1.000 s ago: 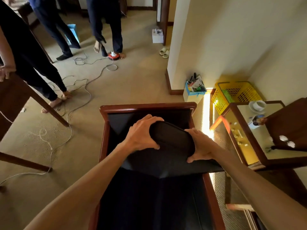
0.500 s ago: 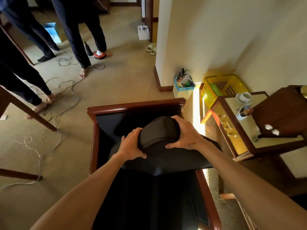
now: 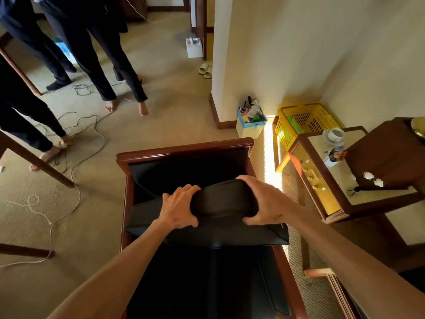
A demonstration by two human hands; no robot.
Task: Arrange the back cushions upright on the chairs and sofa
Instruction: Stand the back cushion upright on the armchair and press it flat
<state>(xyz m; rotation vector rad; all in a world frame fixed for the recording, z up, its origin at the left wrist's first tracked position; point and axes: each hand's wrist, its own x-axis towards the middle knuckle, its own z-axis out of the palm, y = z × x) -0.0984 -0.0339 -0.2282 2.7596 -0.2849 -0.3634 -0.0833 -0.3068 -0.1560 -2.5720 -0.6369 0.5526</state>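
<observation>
We saw left hand (image 3: 178, 209), fingers (image 3: 188, 189) curled over top edge of black back cushion (image 3: 220, 200), gripping it. Cushion sat between both hands, above dark seat of wood-framed chair (image 3: 184, 149), short of chair's backrest beyond fingertips. Right hand (image 3: 264, 201) clamped cushion's other end, thumb underneath. Right of those fingers: tabletop (image 3: 340, 180) with cup (image 3: 334, 134), yellow basket (image 3: 305, 120) behind.

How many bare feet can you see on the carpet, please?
4: two at the far left by the cables, and two further back, side by side near the room's middle. A socked foot stands beyond; others may be out of frame.
</observation>
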